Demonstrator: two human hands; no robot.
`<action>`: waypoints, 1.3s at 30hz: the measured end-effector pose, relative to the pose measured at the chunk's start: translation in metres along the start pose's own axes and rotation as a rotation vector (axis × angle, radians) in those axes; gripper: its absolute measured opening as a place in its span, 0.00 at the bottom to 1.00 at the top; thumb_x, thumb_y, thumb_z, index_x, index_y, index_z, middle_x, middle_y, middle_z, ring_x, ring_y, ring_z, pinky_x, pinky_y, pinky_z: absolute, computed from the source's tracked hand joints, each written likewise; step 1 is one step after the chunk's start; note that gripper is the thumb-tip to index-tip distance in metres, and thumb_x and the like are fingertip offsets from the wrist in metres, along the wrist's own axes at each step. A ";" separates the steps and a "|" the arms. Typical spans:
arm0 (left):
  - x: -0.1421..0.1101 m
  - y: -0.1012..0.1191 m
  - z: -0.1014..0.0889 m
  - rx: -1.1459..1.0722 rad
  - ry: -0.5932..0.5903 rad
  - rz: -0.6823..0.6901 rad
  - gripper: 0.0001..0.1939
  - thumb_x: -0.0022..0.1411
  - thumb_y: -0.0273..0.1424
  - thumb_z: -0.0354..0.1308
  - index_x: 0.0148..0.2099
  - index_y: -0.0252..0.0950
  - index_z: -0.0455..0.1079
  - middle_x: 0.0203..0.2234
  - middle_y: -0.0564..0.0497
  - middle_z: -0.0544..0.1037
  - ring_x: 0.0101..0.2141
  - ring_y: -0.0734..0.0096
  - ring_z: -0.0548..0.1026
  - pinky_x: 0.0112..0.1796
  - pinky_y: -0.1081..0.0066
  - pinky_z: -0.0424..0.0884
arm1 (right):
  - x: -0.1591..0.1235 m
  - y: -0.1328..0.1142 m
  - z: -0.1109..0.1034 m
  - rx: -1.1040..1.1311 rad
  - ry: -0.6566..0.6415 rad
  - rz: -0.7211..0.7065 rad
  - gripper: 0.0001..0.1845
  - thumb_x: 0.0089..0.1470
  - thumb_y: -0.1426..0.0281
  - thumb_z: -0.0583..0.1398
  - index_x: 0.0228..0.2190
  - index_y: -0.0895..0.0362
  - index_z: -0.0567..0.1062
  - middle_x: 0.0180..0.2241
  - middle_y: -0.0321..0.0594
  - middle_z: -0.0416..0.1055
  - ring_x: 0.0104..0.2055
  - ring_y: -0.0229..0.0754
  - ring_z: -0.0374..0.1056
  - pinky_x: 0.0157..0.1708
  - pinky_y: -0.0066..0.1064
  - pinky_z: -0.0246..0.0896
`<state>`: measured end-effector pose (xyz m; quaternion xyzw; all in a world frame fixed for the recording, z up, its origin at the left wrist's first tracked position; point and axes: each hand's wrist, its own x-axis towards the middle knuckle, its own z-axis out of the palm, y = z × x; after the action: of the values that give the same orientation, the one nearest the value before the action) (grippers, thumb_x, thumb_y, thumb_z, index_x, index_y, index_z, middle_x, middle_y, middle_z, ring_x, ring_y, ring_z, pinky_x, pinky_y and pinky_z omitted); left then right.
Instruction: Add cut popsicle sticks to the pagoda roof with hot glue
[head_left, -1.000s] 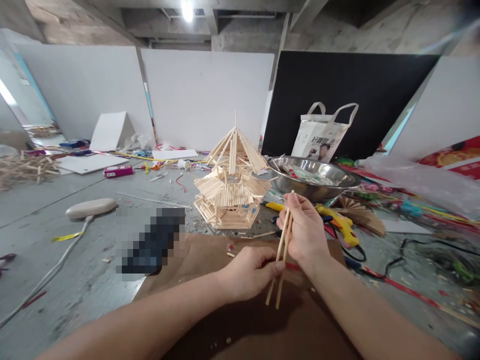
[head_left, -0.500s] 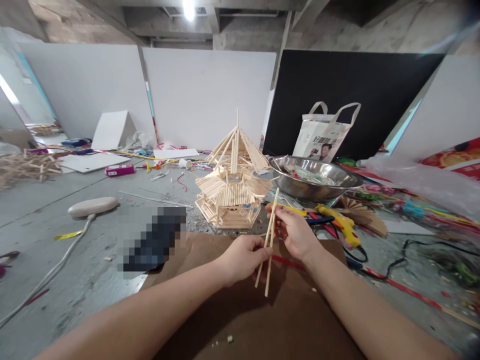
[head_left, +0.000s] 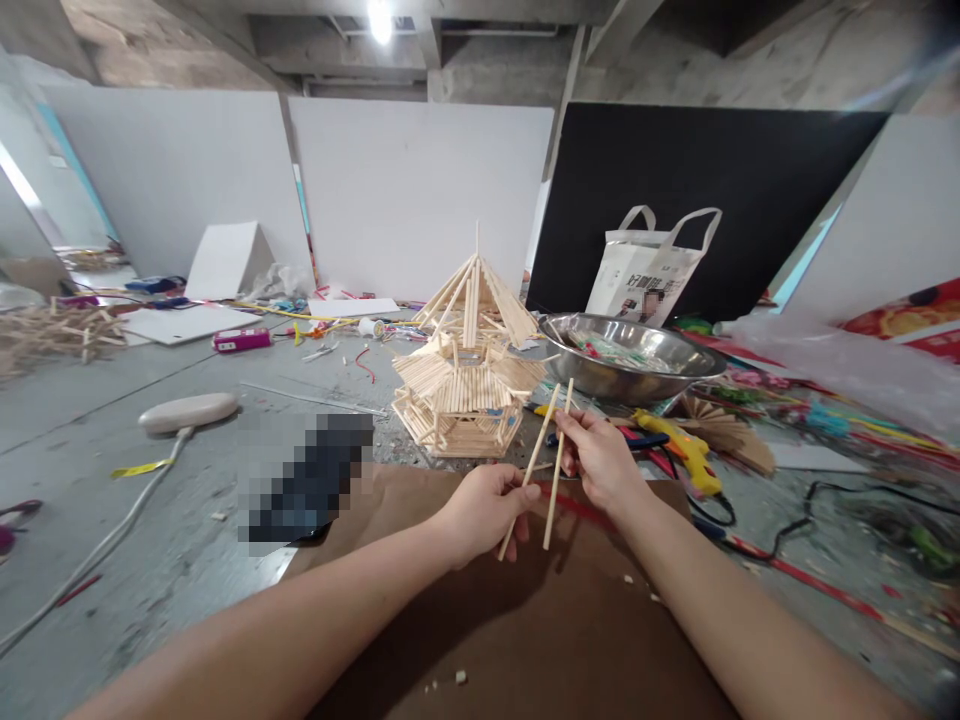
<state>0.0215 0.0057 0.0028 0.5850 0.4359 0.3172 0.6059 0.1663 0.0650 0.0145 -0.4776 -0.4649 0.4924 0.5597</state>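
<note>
Between thumb and fingers, my left hand (head_left: 487,512) pinches a thin wooden stick (head_left: 534,457) that leans up to the right. A second wooden stick (head_left: 559,478) is pinched near its upper part by my right hand (head_left: 596,455). The two sticks stand side by side, apart, over the brown board (head_left: 465,620). Just beyond my hands is a pavilion model (head_left: 469,385) built from the same kind of sticks, with a flared lower roof and a pointed, open-ribbed top.
Behind my right hand lie a yellow glue gun (head_left: 686,450) and a steel basin (head_left: 637,360) holding small bits. A dark, pixelated phone-like object (head_left: 315,480) is at the left, near a white cabled device (head_left: 189,412). A white bag (head_left: 637,270) stands behind.
The two sticks, crossed and close together before, are now separated. My right hand has moved slightly right with its stick, and that stick's lower end has risen.
</note>
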 end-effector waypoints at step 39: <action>-0.005 0.000 0.005 -0.010 0.012 0.190 0.17 0.57 0.42 0.42 0.34 0.32 0.61 0.14 0.57 0.64 0.11 0.83 0.61 0.13 0.81 0.55 | -0.027 -0.027 0.018 0.000 -0.127 -0.258 0.11 0.43 0.62 0.60 0.24 0.57 0.66 0.16 0.28 0.60 0.13 0.26 0.53 0.13 0.21 0.46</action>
<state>0.0243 -0.0011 0.0033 0.6186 0.3806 0.3789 0.5735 0.1496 0.0378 0.0424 -0.3814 -0.5570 0.4457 0.5879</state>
